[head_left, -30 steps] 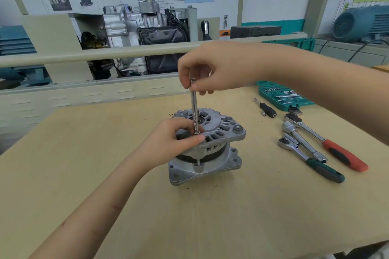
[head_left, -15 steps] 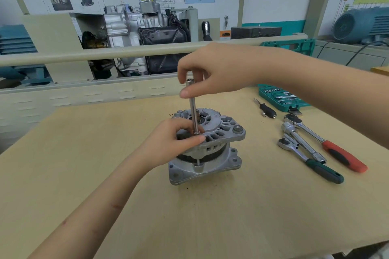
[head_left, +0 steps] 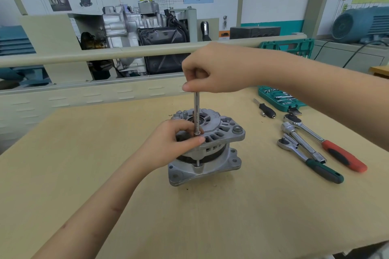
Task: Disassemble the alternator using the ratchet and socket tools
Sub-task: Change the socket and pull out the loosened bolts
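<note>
The alternator (head_left: 207, 147) stood upright on the counter (head_left: 231, 216), roughly at its middle. An extension bar (head_left: 196, 111) rose vertically from a through-bolt on the near edge of its upper housing. The right hand (head_left: 219, 68) pinched the top of the bar between thumb and curled fingers, its grip closed round the bar's upper end. The left hand (head_left: 172, 143) held the alternator's upper housing, thumb and fingers closed about the foot of the bar where it met the bolt head.

Over the last second the bar stayed upright on the same bolt, and the left hand did not move. The right hand's fingers changed their wrap on the top of the bar, the thumb sliding lower beneath the knuckles. That looked like hand-spinning, which suggests the bolt was already broken loose and being run out by fingers.

The red-handled ratchet (head_left: 324, 143), the green-handled ratchet (head_left: 309, 160) and a second extension (head_left: 303, 143) lay unused to the right, near the open socket case (head_left: 280, 99) and a small black-handled driver (head_left: 265, 109). Disassembly seemed early: both housing halves were still joined.
</note>
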Available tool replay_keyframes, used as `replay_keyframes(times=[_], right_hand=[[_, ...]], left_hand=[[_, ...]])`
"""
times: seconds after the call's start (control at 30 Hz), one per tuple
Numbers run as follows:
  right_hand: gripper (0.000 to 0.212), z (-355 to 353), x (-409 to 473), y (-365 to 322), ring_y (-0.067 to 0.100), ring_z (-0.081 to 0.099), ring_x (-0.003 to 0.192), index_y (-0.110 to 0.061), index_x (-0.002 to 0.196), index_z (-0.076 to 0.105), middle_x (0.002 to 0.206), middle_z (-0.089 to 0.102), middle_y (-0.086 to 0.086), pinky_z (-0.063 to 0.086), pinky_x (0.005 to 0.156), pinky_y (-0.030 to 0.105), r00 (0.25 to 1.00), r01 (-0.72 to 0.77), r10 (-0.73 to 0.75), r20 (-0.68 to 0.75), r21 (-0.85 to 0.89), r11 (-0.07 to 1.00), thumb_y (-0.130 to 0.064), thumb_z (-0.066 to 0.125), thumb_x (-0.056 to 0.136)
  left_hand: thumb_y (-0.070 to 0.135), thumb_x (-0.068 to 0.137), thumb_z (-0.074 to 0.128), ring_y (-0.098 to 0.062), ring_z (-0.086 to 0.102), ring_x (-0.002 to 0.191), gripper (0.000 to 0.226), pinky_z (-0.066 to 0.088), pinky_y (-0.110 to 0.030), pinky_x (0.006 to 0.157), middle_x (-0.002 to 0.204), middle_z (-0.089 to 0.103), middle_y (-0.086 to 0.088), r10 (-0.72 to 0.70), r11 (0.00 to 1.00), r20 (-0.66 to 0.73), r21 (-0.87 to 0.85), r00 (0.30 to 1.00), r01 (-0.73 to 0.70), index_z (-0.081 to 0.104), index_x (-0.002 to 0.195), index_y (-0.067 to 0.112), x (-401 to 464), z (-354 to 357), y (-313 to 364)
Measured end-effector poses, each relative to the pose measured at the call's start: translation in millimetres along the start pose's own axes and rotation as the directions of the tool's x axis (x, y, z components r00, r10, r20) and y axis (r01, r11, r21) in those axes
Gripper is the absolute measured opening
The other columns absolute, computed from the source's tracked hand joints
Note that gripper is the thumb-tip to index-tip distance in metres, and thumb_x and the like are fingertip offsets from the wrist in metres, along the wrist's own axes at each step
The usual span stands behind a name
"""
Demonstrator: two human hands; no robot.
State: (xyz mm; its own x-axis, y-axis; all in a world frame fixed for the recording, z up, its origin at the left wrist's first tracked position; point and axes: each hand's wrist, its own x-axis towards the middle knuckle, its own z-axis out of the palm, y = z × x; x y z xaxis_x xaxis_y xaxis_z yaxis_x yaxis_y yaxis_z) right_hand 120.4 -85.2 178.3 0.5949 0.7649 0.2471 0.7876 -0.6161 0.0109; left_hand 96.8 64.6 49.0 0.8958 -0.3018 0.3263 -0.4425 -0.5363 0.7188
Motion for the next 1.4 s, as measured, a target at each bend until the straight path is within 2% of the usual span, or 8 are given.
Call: replay_keyframes(times=[0.2,0.4,0.6,0.73,0.9,1.07,1.27,1.4], right_hand=[[0.012,-3.3,-4.0,-2.5,0.005,0.053,0.081,-0.02,0.101,0.056,0.095,0.061,-0.004,0.037,0.068,0.008,0.996,0.061,-0.067,0.05,0.12,0.991,-0.023,0.054,0.089],[0.024,1.0,-0.5,-0.3,0.001,0.041,0.054,-0.015,0.085,0.055,0.062,0.046,-0.012,0.033,0.054,0.006,0.999,-0.001,0.001,-0.046,0.002,1.0,-0.038,0.053,0.089],[0.012,-4.9,-2.3,-1.0,0.006,0.063,0.07,-0.018,0.098,0.057,0.082,0.064,-0.004,0.047,0.06,0.017,0.997,-0.002,-0.006,0.079,0.097,0.995,-0.025,0.048,0.092],[0.023,-0.9,-0.4,-0.3,0.001,0.055,0.048,-0.018,0.084,0.056,0.06,0.057,-0.01,0.039,0.05,0.007,0.999,-0.025,0.024,0.035,0.048,0.999,-0.04,0.05,0.089],[0.016,-2.2,-3.5,-1.6,0.002,0.054,0.074,-0.023,0.092,0.057,0.087,0.057,-0.009,0.039,0.065,0.008,0.993,0.048,-0.056,0.102,0.083,0.995,-0.01,0.047,0.09],[0.023,0.7,-1.8,0.4,0.0,0.05,0.062,-0.017,0.097,0.055,0.073,0.052,-0.012,0.035,0.054,0.006,0.999,0.001,-0.001,0.053,0.001,1.0,-0.038,0.047,0.092],[0.012,-3.1,-2.2,-3.4,0.005,0.053,0.07,-0.022,0.087,0.055,0.078,0.057,-0.008,0.038,0.065,0.014,0.994,0.055,-0.06,0.094,0.052,0.997,-0.014,0.046,0.09],[0.017,-3.8,-0.9,-2.1,0.005,0.052,0.062,-0.019,0.091,0.06,0.07,0.056,-0.009,0.038,0.059,0.011,0.998,0.011,-0.014,0.06,0.059,0.998,-0.032,0.05,0.09]], left_hand=[[0.026,0.081,0.066,0.011,0.056,0.087,0.007,0.039,0.0,0.072,0.087,0.065,0.019,0.0,1.0,-0.007,0.012,1.0,0.001,0.066,0.086,0.032,-0.2,0.1,1.9],[0.027,0.081,0.066,0.009,0.056,0.088,0.007,0.039,0.0,0.072,0.089,0.065,0.017,-0.007,1.0,-0.007,0.016,1.0,0.008,0.067,0.088,0.029,-0.1,0.2,1.6],[0.026,0.081,0.066,0.008,0.057,0.085,0.007,0.041,-0.002,0.07,0.084,0.065,0.018,-0.001,1.0,-0.012,0.017,1.0,0.001,0.066,0.084,0.033,-0.6,0.5,2.3],[0.026,0.081,0.066,0.005,0.058,0.084,0.006,0.043,-0.005,0.071,0.085,0.066,0.014,0.001,1.0,-0.015,0.026,1.0,-0.001,0.068,0.087,0.028,-0.4,0.9,1.3],[0.027,0.08,0.066,0.005,0.058,0.083,0.005,0.043,-0.005,0.071,0.084,0.066,0.014,-0.003,1.0,-0.016,0.016,1.0,0.003,0.067,0.083,0.031,-0.9,0.5,1.2],[0.025,0.081,0.067,0.002,0.059,0.081,0.005,0.045,-0.007,0.071,0.084,0.067,0.011,-0.004,1.0,-0.022,0.004,1.0,0.005,0.068,0.084,0.028,-0.7,1.1,0.9],[0.024,0.081,0.066,-0.001,0.06,0.082,0.005,0.047,-0.012,0.073,0.088,0.069,0.003,0.001,1.0,-0.022,0.01,1.0,-0.001,0.069,0.084,0.022,-1.3,1.0,0.5],[0.024,0.081,0.066,0.0,0.059,0.08,0.009,0.045,-0.008,0.071,0.085,0.068,0.003,0.013,1.0,-0.025,0.015,1.0,-0.013,0.07,0.087,0.018,-1.3,1.1,-0.7]])
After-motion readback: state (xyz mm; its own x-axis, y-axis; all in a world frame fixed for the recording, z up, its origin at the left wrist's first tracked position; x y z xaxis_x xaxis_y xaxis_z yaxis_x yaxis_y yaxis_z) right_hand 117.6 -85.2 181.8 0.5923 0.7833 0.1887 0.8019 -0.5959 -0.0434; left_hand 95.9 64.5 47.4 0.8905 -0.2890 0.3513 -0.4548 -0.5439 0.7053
